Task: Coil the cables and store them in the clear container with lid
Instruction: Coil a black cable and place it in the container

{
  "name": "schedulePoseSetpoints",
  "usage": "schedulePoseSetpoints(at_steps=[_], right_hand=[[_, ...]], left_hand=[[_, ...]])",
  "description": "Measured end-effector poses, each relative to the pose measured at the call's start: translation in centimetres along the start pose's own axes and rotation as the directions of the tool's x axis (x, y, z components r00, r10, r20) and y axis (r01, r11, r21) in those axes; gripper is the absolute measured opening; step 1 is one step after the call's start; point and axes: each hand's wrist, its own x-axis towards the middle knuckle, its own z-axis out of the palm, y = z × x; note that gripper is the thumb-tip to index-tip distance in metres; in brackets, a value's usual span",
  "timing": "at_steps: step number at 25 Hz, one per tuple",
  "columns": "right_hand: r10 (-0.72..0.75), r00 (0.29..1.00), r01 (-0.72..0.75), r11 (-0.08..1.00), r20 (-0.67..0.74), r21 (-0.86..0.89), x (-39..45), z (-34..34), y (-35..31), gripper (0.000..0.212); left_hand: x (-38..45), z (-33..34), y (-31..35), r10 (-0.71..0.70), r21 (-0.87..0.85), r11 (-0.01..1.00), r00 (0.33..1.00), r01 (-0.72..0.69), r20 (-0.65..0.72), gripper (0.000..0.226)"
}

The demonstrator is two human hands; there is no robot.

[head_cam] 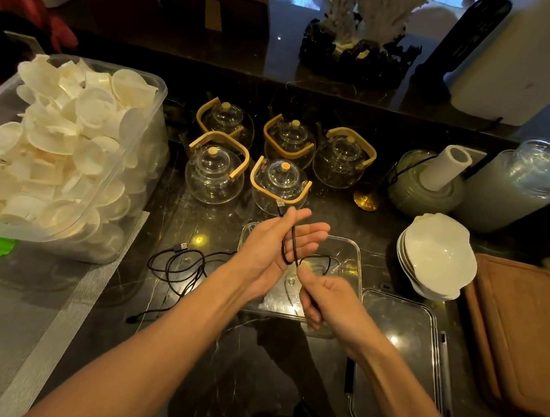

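My left hand is held up over the clear container, fingers stretched, with a black cable looped around the palm and its plug sticking out past the thumb. My right hand pinches the same cable just below and holds it taut over the container. A second black cable lies loose on the dark counter to the left, its USB plug pointing up-right. The container's clear lid rests flat on the counter to the right of the container.
A big plastic tub of white shells fills the left side. Several glass teapots with wooden handles stand behind the container. Stacked white bowls, a wooden board, jars and a paper roll sit at the right.
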Motion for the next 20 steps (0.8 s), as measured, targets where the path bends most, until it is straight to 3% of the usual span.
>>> schedulePoseSetpoints(at_steps=[2, 4, 8, 11, 14, 17, 20], right_hand=[[0.044, 0.997, -0.032, 0.982, 0.06, -0.188, 0.5, -0.5, 1.1, 0.06], [0.076, 0.992, -0.046, 0.962, 0.103, -0.27, 1.1, -1.2, 1.4, 0.054], [0.152, 0.97, -0.143, 0.988, 0.189, -0.059, 2.7, -3.4, -0.4, 0.039], [0.125, 0.978, -0.115, 0.991, 0.168, -0.066, 4.0, -4.8, -2.3, 0.068], [0.096, 0.984, -0.078, 0.99, 0.153, -0.12, 4.6, -5.3, -4.6, 0.033], [0.093, 0.996, -0.082, 0.94, 0.018, -0.332, 4.7, -4.5, -6.2, 0.036], [-0.01, 0.992, -0.075, 0.765, -0.128, -0.64, 4.3, -3.2, -6.8, 0.034]], left_hand=[[-0.3, 0.1, 0.3, -0.01, 0.04, 0.999, 1.0, 0.01, -0.002, 0.041], [-0.5, 0.1, 0.5, -0.047, 0.113, 0.993, 0.999, 0.044, 0.025, 0.044], [-1.5, -0.5, 0.8, -0.152, 0.146, 0.982, 0.965, 0.122, 0.213, 0.042], [-2.0, -1.0, 1.1, -0.19, 0.269, 0.957, 0.94, 0.112, 0.284, 0.039], [-1.8, -1.4, 1.0, -0.209, 0.44, 0.892, 0.957, 0.102, 0.202, 0.042], [-1.4, -1.8, 0.7, -0.212, 0.541, 0.832, 0.971, 0.123, 0.106, 0.047], [-1.0, -1.7, 0.3, -0.17, 0.618, 0.778, 0.985, 0.115, 0.03, 0.049]])
